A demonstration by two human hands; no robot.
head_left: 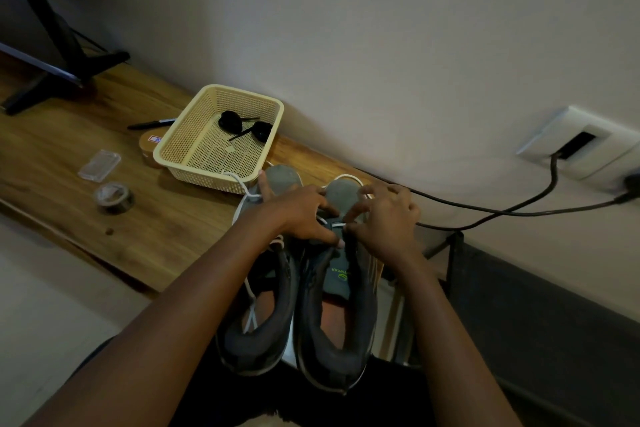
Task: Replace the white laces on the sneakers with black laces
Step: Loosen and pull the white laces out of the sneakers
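at the surface's [52, 149] near edge, grey sneakers [256, 347] sit side by side, toes at 12 o'clock. left hand [298, 215] and right hand [388, 222] both pinch the white lace [337, 225] over the 3 o'clock sneaker's [360, 322] tongue. black laces [242, 125] lie coiled in the cream basket [166, 140] at 11 o'clock. tape roll [114, 198] and marker [150, 124] at 9-10 o'clock.

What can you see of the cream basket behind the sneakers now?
The cream basket looks like plastic: rectangular, perforated mesh walls and floor, solid rim. It stands upright on the wooden table, beyond the sneakers' toes. Two coiled black laces lie in its far corner. A brown tape roll sits at its left; a white lace runs by its near rim.
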